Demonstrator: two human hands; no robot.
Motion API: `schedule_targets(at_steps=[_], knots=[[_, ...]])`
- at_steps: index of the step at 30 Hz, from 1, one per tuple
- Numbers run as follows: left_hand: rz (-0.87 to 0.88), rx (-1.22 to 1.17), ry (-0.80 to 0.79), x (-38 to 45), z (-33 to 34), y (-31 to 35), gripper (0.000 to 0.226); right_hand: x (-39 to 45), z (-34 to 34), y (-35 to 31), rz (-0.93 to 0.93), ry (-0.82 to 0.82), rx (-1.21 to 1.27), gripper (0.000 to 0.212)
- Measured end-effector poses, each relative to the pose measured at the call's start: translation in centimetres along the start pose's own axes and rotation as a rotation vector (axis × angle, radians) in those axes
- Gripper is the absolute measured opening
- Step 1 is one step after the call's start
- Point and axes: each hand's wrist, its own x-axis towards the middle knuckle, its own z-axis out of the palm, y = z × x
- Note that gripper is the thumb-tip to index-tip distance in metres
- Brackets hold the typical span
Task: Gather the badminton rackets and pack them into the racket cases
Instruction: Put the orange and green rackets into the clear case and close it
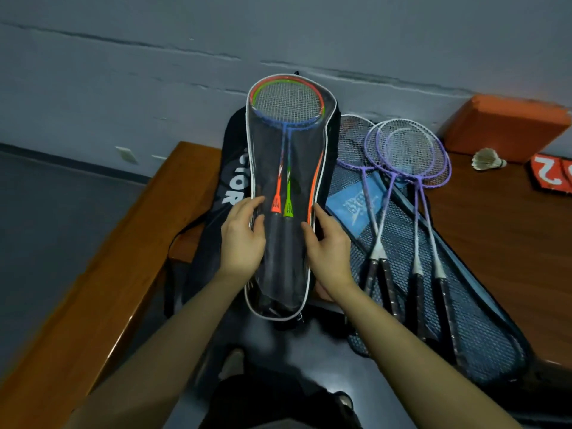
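A clear-fronted racket case [272,156] with white piping stands tilted in the middle, resting on a black racket bag [230,168]. Inside it lie two rackets side by side, one orange [276,196] and one green [288,199], heads at the top. My left hand [244,239] grips the case's left edge and my right hand [328,243] grips its right edge, level with the racket handles. To the right, several purple rackets [411,156] lie loose on an open mesh-lined case [483,345].
Everything rests on a brown wooden table [102,274] set against a grey wall. An orange box [501,125], a white shuttlecock [487,159] and a red numbered card [548,174] lie at the back right. Dark-clothed legs show at the bottom.
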Motion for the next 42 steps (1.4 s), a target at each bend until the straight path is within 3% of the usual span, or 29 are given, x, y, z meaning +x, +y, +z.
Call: schedule_targets(at_steps=[7,10,14,19,21,25,29,32,37,39,42], knots=[[-0.058,0.063,-0.105,3.7,-4.6,-8.3,0.031,0.2,8.9,-2.6,0.164,-0.056,0.038,0.046],[-0.059,0.028,-0.140,4.5,-5.7,-10.5,0.032,1.1,11.4,-3.0,0.290,0.019,0.106,0.046],[-0.088,-0.016,-0.160,5.5,-6.5,-12.4,0.035,2.3,13.3,-3.7,0.317,0.036,0.026,0.045],[-0.144,0.052,-0.376,5.4,-6.6,-15.5,0.042,1.8,14.7,-3.2,0.337,-0.133,-0.028,0.050],[-0.158,0.183,-0.481,4.6,-6.4,-16.7,0.044,1.4,15.3,-2.1,0.372,-0.196,-0.109,0.055],[0.069,0.561,-0.546,4.9,-5.9,-17.2,0.048,0.9,15.8,-1.1,0.333,-0.258,-0.416,0.056],[0.268,0.659,-0.650,5.4,-5.2,-18.2,0.060,0.9,16.0,-0.6,0.109,-0.375,-0.725,0.056],[0.213,0.676,-0.723,5.1,-5.0,-18.9,0.061,1.3,16.1,0.1,0.164,-0.519,-0.804,0.054],[0.138,0.648,-0.788,5.8,-5.1,-18.4,0.058,1.9,16.3,0.1,0.202,-0.601,-0.787,0.051],[0.151,0.656,-0.772,6.1,-5.0,-17.9,0.058,2.2,15.6,0.1,0.179,-0.569,-0.760,0.050],[0.212,0.631,-0.662,7.1,-4.2,-16.1,0.059,2.8,13.3,0.6,0.204,-0.394,-0.634,0.044]])
